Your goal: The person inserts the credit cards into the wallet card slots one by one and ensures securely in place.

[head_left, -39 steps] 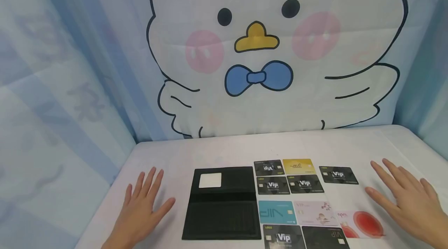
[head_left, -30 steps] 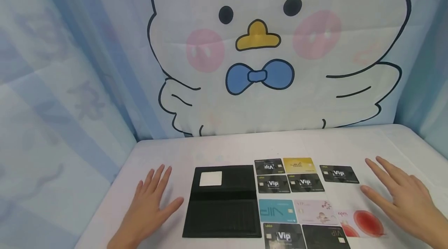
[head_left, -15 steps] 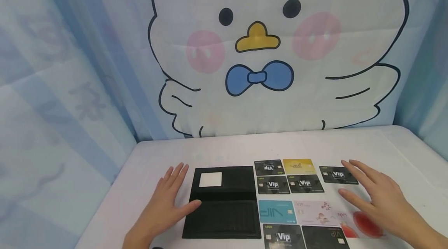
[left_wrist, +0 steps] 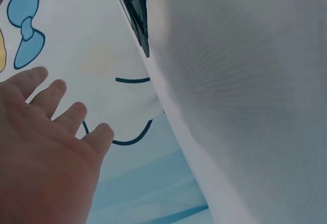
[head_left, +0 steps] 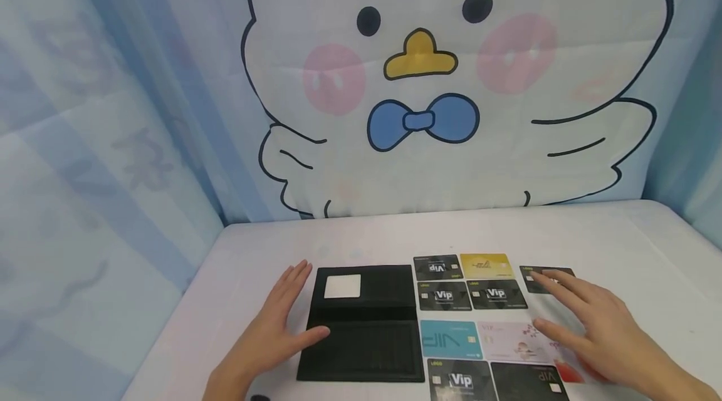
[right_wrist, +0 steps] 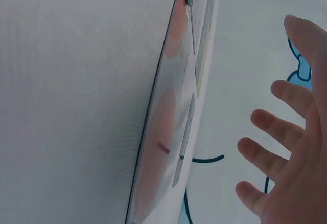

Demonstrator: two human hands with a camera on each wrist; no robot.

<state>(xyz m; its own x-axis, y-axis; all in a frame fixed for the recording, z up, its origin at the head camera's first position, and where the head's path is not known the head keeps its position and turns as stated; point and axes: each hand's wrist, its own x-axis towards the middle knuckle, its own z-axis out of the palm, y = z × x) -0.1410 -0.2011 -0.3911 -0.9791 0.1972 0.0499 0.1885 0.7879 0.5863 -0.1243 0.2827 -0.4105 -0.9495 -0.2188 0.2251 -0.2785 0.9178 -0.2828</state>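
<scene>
A black open wallet (head_left: 361, 351) lies flat, with a white square (head_left: 342, 286) on its upper half. My left hand (head_left: 273, 326) is at its left side, fingers straight, the thumb overlapping the wallet's edge in the head view. To the right, my right hand (head_left: 603, 329) hovers with fingers spread over a black Vip card (head_left: 531, 277) and a red fruit card (head_left: 568, 371), partly hiding both. In the right wrist view the fruit card (right_wrist: 158, 127) lies on the table, apart from the fingers. Neither hand holds anything.
Beside the wallet lie a gold card (head_left: 486, 265), a blue card (head_left: 449, 339), a pink card (head_left: 510, 339) and several black cards (head_left: 459, 381). The white table (head_left: 271, 241) backs onto a cartoon-bird curtain (head_left: 417, 175). A small dark object (head_left: 260, 398) shows at the bottom edge.
Both hands have moved inward, the left one rightward to the wallet's edge, the right one leftward over the outer cards. The wallet and cards stay put.
</scene>
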